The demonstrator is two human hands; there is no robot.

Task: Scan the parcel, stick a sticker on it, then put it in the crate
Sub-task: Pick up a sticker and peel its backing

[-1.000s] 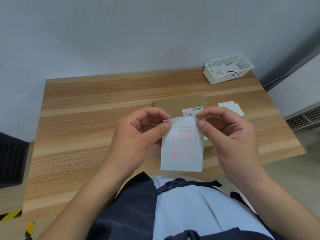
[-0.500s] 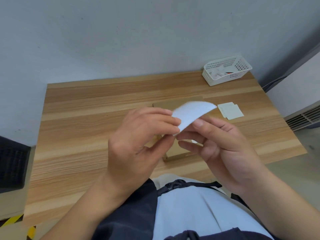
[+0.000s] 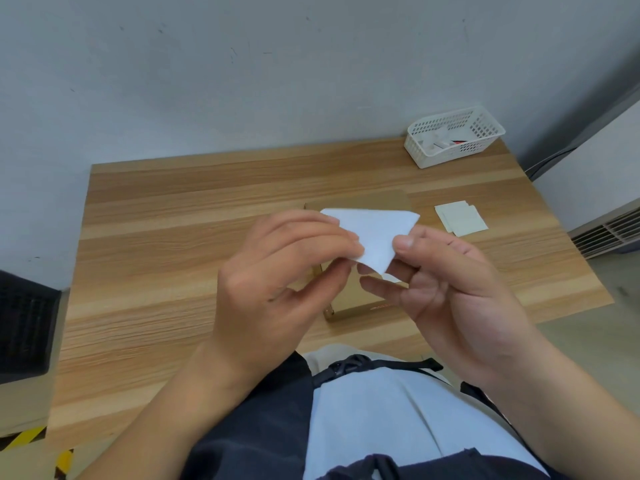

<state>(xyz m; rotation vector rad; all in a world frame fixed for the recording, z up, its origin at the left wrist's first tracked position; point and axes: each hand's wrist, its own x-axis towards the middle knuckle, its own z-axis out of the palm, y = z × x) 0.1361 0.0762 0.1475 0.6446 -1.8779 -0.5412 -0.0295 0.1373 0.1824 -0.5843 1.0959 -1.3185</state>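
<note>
A white sticker sheet [image 3: 375, 233] is held up between both hands, its blank back toward me and tilted flat. My left hand [image 3: 277, 282] pinches its near left edge. My right hand [image 3: 450, 289] pinches the near right corner with thumb and fingers. Under the hands a flat brown cardboard parcel [image 3: 356, 299] lies on the wooden table [image 3: 173, 237]; most of it is hidden by the hands and the sheet.
A white plastic basket [image 3: 453, 136] with small items stands at the table's back right corner. A few spare white sticker sheets [image 3: 460, 218] lie right of the parcel. A grey wall runs behind the table; a dark vent is on the left.
The sticker sheet, first hanging upright with its pink print facing me, has been turned over and tilted flat so only its blank back shows. Both hands have shifted their grip on it.
</note>
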